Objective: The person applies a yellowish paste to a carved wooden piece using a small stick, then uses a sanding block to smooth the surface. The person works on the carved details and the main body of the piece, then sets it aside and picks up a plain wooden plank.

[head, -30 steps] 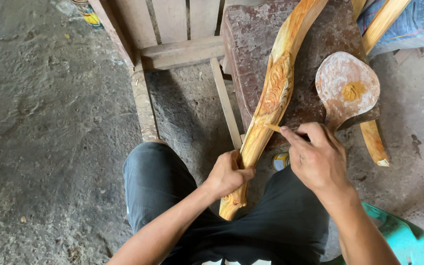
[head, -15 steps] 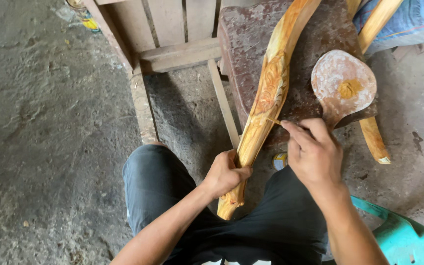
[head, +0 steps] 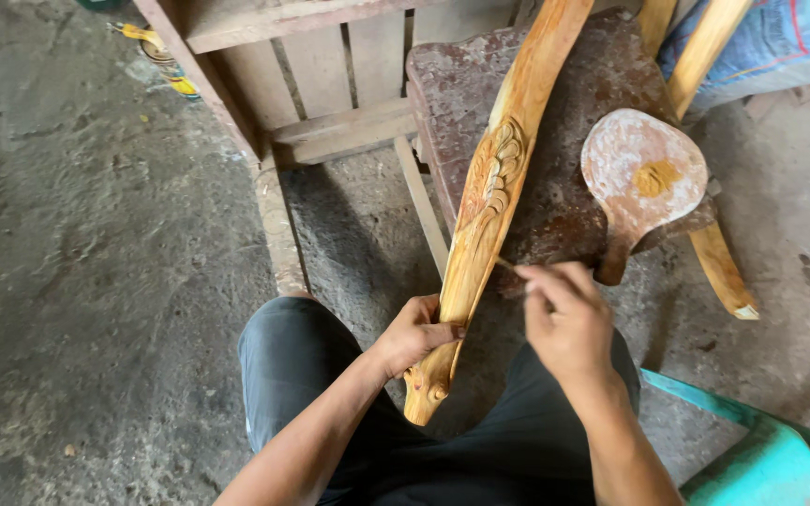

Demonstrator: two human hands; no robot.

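Here, seen from above, a seated person in dark trousers works on a long carved wooden piece that slants from the lap up and away over a worn block.

Far to the left of both hands lies bare, grey concrete floor. Up and left of the left hand stands a rough wooden pallet frame, with a loose slat angling down toward the knee.

The left hand is clenched around the lower part of the carved piece, just above its curled, scroll-shaped end, which hangs between the knees. The piece rises from this hand toward the top of the view; a leaf-like carving shows on its face, above and between the two hands.

Under the upper length of the piece sits a reddish-brown, stained wooden block, which bears it.

The right hand is just right of the piece, fingers pinched together on a thin, pale tool whose tip touches the piece's right edge. The hand hides most of the tool, so its kind cannot be told.

Above and right of the right hand, a round, paddle-shaped wooden mallet lies on the block, dusted white. Beyond it, other curved pale wooden pieces lean past the block's edge. Below and right of the right hand is the corner of a teal plastic seat.
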